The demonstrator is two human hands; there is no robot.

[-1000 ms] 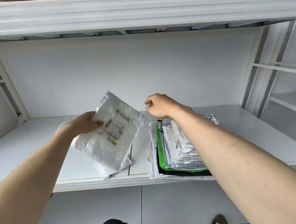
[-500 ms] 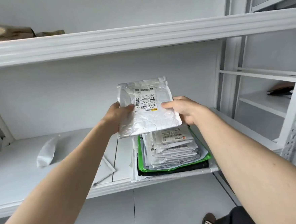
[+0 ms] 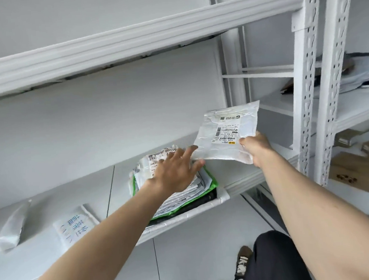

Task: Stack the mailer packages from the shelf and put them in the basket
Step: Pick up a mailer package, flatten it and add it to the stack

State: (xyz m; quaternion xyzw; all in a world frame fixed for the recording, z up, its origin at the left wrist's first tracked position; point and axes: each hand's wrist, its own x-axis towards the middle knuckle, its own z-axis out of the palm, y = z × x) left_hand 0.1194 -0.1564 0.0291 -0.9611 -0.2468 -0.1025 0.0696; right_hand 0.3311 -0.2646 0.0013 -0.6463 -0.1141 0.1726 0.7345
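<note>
Two hands are seen over a white metal shelf [image 3: 55,247]. The right hand [image 3: 255,149] is pinched on the lower right corner of a white mailer package [image 3: 227,134], which is held in the air, label toward the camera, above the shelf's right end and clear of everything below it. The left hand [image 3: 177,173] is spread flat, fingers apart, and is laid on top of the stack of mailer packages [image 3: 178,195]; its fingertips lie close to the lower left edge of the held package, though contact there cannot be told.

The stack is set at the right part of the shelf, with its front edge flush with the shelf's front lip; a green mailer and a black one are seen low in the pile. Open board is left between the stack and the perforated upright [image 3: 304,87]. To the left, a flat white packet with blue handwriting [image 3: 76,226] lies near the front edge, and a small rolled white bag [image 3: 10,228] lies well apart beyond it.

Much of the stack's top is covered by the left hand. Printed labels are too small to be read. Brown cardboard parcels [image 3: 360,167] on the neighbouring rack are cut off at the frame's right edge.
</note>
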